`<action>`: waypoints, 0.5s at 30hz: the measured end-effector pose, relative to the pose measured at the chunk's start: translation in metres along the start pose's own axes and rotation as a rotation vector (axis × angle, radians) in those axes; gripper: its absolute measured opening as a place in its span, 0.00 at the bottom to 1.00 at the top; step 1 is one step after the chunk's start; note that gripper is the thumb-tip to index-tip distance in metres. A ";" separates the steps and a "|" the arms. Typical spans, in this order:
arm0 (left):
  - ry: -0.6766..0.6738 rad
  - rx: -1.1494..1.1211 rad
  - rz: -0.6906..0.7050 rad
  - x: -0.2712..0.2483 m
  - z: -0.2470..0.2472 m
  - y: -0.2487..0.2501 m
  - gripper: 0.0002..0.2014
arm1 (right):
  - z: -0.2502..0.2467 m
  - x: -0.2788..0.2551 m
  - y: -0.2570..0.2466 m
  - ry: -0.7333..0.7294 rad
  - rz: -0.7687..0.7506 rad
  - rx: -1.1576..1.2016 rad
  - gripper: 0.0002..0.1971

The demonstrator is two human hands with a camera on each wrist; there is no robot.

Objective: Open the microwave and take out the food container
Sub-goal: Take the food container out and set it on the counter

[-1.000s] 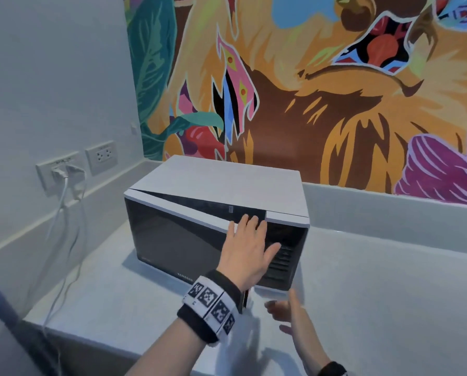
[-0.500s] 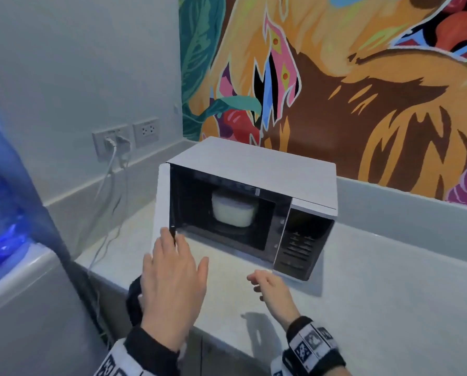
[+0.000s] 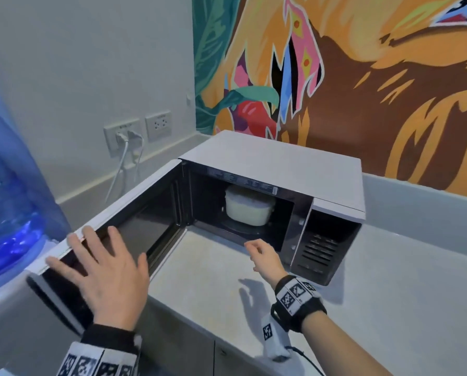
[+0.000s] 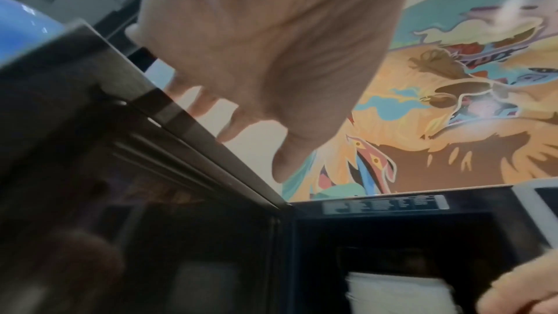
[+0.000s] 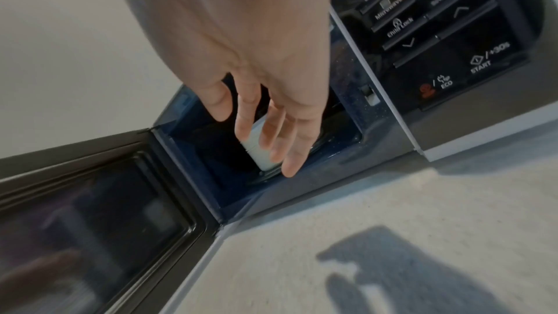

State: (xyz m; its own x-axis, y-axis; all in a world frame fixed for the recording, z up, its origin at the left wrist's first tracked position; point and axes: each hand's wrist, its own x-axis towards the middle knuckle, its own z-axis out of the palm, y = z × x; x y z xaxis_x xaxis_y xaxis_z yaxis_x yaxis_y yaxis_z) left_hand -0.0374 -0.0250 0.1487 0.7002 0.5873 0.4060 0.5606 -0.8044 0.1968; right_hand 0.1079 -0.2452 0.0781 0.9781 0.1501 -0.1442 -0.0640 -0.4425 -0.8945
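Note:
A white microwave (image 3: pixel 275 161) stands on the counter with its door (image 3: pixel 134 221) swung wide to the left. Inside the dark cavity sits a pale lidded food container (image 3: pixel 247 206), also seen as the container (image 5: pixel 256 149) behind my fingers and the container (image 4: pixel 398 293) low in the left wrist view. My left hand (image 3: pixel 102 264) lies flat with spread fingers on the door's inner face near its free edge. My right hand (image 3: pixel 262 253) hovers in front of the cavity opening, fingers straight and relaxed, short of the container and holding nothing.
The control panel (image 3: pixel 322 245) is on the microwave's right. A blue water bottle (image 3: pixel 7 202) on a dispenser stands at the left, close to the open door. Wall sockets (image 3: pixel 137 131) with plugged cables sit behind. The counter (image 3: pixel 389 294) extends to the right.
The door has swung from nearly closed to fully open, my left hand following it leftward. My right hand has risen from the counter toward the cavity opening.

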 end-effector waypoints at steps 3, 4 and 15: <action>0.061 -0.053 0.161 0.004 0.019 0.041 0.31 | -0.012 0.023 -0.003 0.072 0.123 0.179 0.15; 0.074 -0.105 0.290 0.009 0.031 0.059 0.28 | -0.016 0.034 -0.004 0.111 0.164 0.253 0.16; -0.546 -0.240 0.473 0.137 0.163 0.213 0.26 | -0.031 0.114 -0.025 0.227 0.475 0.674 0.23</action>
State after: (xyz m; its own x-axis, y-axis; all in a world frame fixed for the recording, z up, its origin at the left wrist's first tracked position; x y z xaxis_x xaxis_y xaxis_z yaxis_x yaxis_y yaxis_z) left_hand 0.2503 -0.1007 0.1005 0.9962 0.0862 0.0081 0.0789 -0.9422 0.3257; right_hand 0.2274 -0.2444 0.0976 0.8293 -0.1307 -0.5433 -0.5107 0.2175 -0.8318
